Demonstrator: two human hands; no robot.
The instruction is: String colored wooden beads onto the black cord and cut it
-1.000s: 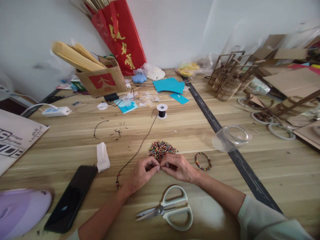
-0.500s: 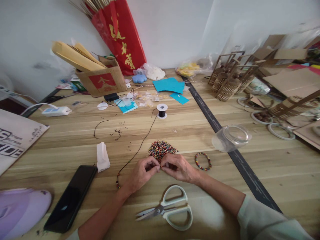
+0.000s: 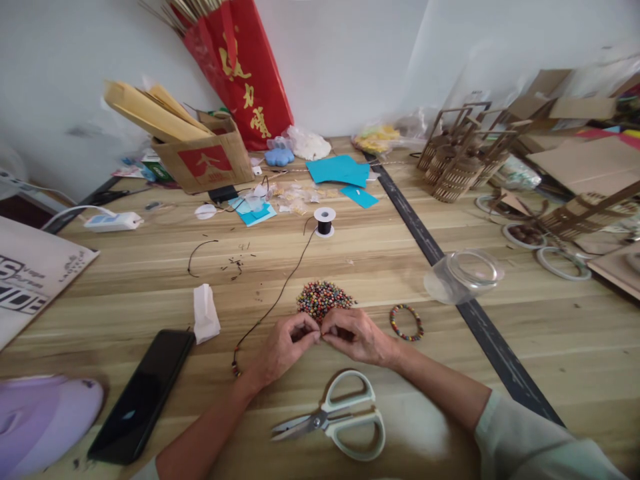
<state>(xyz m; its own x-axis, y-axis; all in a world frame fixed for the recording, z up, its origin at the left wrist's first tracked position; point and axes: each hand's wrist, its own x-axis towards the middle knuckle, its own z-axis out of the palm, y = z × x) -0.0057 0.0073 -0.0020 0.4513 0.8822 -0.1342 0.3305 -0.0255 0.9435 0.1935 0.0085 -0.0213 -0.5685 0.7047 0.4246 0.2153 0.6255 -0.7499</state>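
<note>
My left hand (image 3: 283, 348) and my right hand (image 3: 354, 333) meet fingertip to fingertip just in front of a pile of small coloured beads (image 3: 321, 297) on the wooden table (image 3: 380, 267). Both are pinched closed; what sits between the fingertips is too small to make out. A thin dark cord (image 3: 280, 293) runs from a black thread spool (image 3: 325, 221) toward my left hand, with a few beads (image 3: 235, 365) strung on its end by my left wrist. A finished bead bracelet (image 3: 406, 323) lies right of my right hand.
White-handled scissors (image 3: 337, 417) lie in front of my hands. A black phone (image 3: 143, 395) and crumpled tissue (image 3: 205, 313) sit to the left, a clear plastic container (image 3: 463, 273) to the right. A cardboard box (image 3: 200, 157), red bag (image 3: 243, 73), blue paper (image 3: 340, 170) and wooden baskets (image 3: 457, 163) line the back.
</note>
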